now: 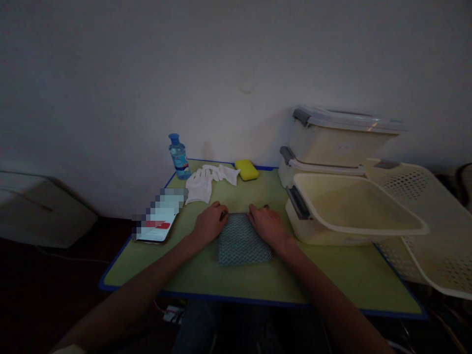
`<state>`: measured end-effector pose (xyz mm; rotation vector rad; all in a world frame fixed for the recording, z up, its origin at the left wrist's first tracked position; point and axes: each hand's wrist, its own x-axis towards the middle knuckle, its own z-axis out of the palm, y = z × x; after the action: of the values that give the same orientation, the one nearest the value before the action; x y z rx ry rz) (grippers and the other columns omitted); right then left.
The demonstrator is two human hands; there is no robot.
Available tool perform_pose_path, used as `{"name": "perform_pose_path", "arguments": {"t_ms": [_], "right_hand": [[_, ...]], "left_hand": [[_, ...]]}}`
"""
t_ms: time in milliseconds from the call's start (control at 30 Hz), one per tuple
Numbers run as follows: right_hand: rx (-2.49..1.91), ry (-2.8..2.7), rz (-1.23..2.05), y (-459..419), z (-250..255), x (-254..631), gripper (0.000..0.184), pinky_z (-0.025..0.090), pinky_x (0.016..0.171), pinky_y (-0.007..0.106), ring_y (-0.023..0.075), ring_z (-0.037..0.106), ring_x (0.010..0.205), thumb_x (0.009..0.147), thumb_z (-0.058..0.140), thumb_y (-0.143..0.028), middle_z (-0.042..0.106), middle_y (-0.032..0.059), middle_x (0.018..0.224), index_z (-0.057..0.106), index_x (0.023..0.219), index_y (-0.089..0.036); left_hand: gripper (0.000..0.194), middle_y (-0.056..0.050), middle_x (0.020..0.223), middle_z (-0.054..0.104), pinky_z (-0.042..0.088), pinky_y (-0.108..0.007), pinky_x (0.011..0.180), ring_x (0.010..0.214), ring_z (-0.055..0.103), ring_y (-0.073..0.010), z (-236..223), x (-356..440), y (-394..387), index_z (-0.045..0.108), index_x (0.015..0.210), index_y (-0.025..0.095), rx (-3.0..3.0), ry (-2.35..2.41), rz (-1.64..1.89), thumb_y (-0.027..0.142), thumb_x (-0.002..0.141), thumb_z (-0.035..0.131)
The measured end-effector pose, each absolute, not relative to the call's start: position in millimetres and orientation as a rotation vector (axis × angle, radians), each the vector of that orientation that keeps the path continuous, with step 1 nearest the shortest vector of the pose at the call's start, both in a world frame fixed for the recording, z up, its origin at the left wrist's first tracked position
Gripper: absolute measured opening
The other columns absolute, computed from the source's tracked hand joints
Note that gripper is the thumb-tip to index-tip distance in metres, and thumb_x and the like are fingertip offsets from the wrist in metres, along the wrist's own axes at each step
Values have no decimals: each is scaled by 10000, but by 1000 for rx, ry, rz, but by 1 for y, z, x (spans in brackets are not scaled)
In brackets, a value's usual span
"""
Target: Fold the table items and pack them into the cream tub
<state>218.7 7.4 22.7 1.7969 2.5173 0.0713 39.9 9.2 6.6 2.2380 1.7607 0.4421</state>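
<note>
A flat, grey-blue patterned fabric piece lies on the table in front of me. Whether it is a folded cloth or a small pouch, I cannot tell. My left hand is closed at its far left corner, and a small dark bit shows by the fingers. At the far right corner, my right hand grips the edge with bent fingers, and another dark bit pokes out beyond the knuckles. The fabric's top edge is stretched between both hands. Its near edge rests loose on the tabletop.
On the green table stand a blue bottle, white gloves, a yellow case and a propped tablet or phone. An open bin and lidded boxes fill the right side, beside a perforated basket.
</note>
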Motion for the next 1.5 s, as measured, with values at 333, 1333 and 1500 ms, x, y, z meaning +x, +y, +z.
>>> {"name": "perform_pose_path", "arguments": {"t_ms": [333,1333,1500], "right_hand": [[1949,2605,207,7,14,220,231,434,766,362,267,510,984,871,424,-286,538,143,1019,504,1024,-131],[1626,2866,-93,-39,-4,219,493,262,1074,440,253,265,1321,884,305,-242,331,149,1414,361,1336,-52],[1668,2830,-99,-41,-3,220,505,221,1079,471,277,234,1330,885,325,-304,311,111,1432,358,1347,-102]], "left_hand": [[151,-55,989,526,447,-280,659,920,559,-196,8,43,-3,521,943,185,2334,1888,329,261,883,404],[545,-147,1439,280,217,-483,1068,1344,162,-329,-17,66,-50,314,1355,89,2735,1606,374,345,875,343],[581,-90,1464,240,188,-541,1051,1340,133,-362,-16,59,-48,255,1386,170,2732,1558,321,401,863,359]]}}
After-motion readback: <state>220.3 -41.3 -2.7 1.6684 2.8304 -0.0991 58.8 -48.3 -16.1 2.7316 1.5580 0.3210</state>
